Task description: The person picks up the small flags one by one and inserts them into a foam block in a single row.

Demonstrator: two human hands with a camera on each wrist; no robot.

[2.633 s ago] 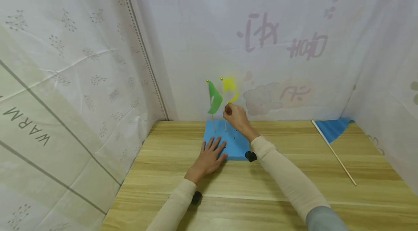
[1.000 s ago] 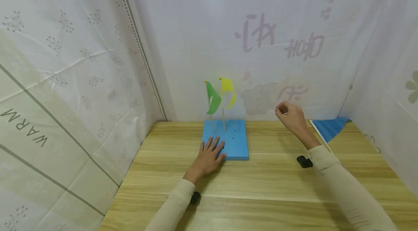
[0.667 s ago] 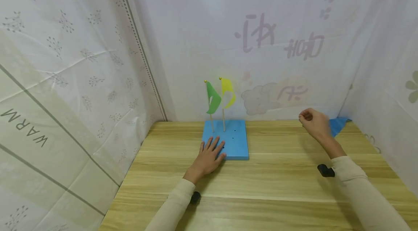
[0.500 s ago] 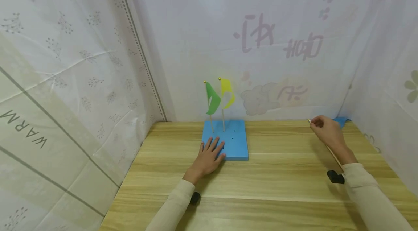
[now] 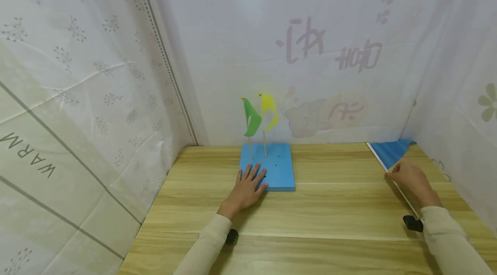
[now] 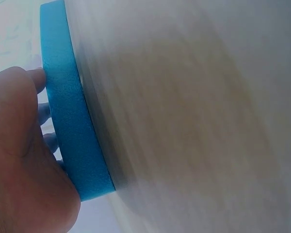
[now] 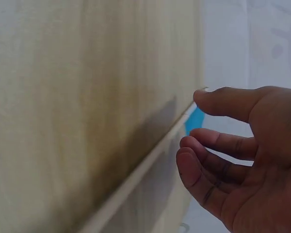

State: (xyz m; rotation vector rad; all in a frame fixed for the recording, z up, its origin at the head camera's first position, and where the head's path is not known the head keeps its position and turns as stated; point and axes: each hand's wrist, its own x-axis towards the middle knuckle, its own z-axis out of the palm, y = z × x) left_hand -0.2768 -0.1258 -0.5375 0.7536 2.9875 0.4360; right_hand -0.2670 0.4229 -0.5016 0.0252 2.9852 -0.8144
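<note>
My left hand lies spread flat on the blue foam block; well right of it, my right hand, fingers loosely curled, hovers over the blue flag's stick.

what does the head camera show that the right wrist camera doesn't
Only the head view shows the left hand resting flat on the blue foam block, with the green flag and yellow flag standing in it. Only the right wrist view shows the right hand with loosely curled fingers beside the stick, not yet gripping it. Both show the blue flag lying on the wooden table.
</note>
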